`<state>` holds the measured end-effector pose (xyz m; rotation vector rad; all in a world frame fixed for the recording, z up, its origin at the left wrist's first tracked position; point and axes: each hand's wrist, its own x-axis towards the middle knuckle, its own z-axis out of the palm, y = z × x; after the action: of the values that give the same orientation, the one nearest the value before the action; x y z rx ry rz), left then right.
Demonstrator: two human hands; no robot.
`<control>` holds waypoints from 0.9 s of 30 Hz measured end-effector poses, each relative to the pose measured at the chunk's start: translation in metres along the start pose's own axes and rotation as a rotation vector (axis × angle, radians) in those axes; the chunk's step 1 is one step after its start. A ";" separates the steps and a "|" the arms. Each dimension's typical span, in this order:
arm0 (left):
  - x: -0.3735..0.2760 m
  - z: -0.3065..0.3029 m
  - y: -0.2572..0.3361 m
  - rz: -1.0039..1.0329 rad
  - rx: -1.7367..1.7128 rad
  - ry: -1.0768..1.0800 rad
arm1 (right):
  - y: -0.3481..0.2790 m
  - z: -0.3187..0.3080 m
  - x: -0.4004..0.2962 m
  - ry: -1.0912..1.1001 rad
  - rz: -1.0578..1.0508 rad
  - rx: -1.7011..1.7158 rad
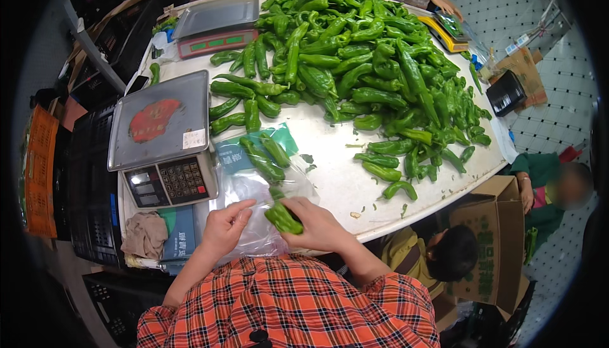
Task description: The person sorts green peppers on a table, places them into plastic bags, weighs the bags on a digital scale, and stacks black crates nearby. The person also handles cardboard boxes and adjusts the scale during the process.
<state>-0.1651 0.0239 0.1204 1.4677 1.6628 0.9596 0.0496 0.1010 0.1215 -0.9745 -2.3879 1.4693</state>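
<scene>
A clear plastic bag (238,186) with a green and blue printed end lies flat before me on the white table (333,157). My left hand (226,229) pinches the bag's near edge between thumb and fingers. In my right hand (314,224) is a green pepper (284,219), held low over the bag; a second pepper tip (276,193) shows just beyond the fingers. Two long green peppers (261,160) lie within the bag's outline; whether they are inside it I cannot tell. Past the bag spreads a large heap of green peppers (352,62).
A digital scale (159,119) stands left of the bag, a second scale (216,15) behind it. A crumpled cloth (145,234) lies near left. One person handles a bag at the yellow scale (442,34); two others are by a cardboard box (490,253) at right.
</scene>
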 end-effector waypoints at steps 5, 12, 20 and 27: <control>-0.001 0.017 0.012 0.270 0.218 -0.089 | 0.011 0.039 0.049 0.332 -0.037 -0.270; 0.000 0.008 0.017 0.225 0.268 -0.135 | 0.057 0.060 0.113 0.581 -0.229 -0.412; -0.013 0.017 -0.037 0.171 0.024 -0.076 | 0.064 -0.073 -0.010 0.526 0.142 0.174; -0.017 0.018 -0.025 0.213 0.183 0.014 | 0.192 -0.126 -0.030 0.481 0.519 -0.762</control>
<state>-0.1592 0.0066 0.0907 1.7930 1.6642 0.9517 0.2155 0.2328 0.0271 -1.9487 -2.4047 0.2569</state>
